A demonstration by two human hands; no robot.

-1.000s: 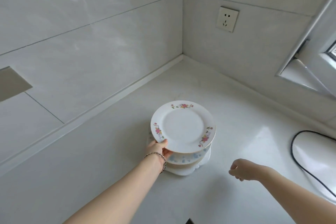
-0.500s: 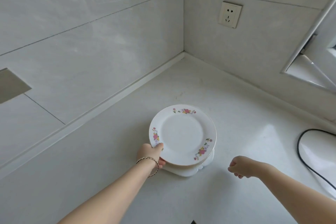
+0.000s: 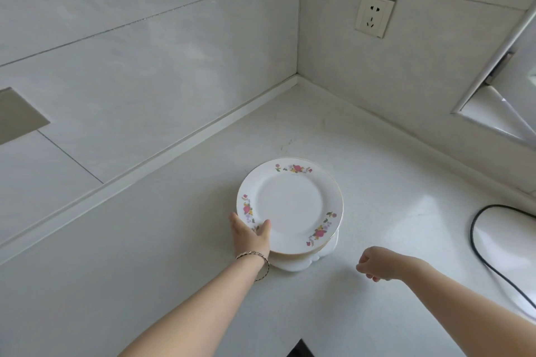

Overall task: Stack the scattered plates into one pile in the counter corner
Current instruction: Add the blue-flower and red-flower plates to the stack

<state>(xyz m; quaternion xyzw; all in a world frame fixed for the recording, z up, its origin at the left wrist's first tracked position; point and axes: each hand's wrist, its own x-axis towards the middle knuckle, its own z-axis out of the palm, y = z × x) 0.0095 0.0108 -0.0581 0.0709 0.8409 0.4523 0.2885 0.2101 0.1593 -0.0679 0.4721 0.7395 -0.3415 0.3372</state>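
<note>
A white plate with pink flower sprigs and a gold rim (image 3: 290, 204) lies on top of a pile of plates (image 3: 293, 264) on the white counter (image 3: 362, 159), some way out from the wall corner. My left hand (image 3: 251, 236) holds the top plate's near left rim, thumb on the upper face, the other fingers hidden under it. My right hand (image 3: 377, 263) hovers to the right of the pile with fingers loosely curled, holding nothing.
A black cable (image 3: 487, 255) loops over a white object (image 3: 510, 249) at the right edge. A wall socket (image 3: 374, 15) sits above the corner. An open window frame (image 3: 504, 90) juts in at the upper right. A dark edge (image 3: 300, 350) shows at the bottom.
The flowered plate has come down from a tilted, raised position to lie flat on the pile. My left hand stays on its rim. My right hand has barely moved.
</note>
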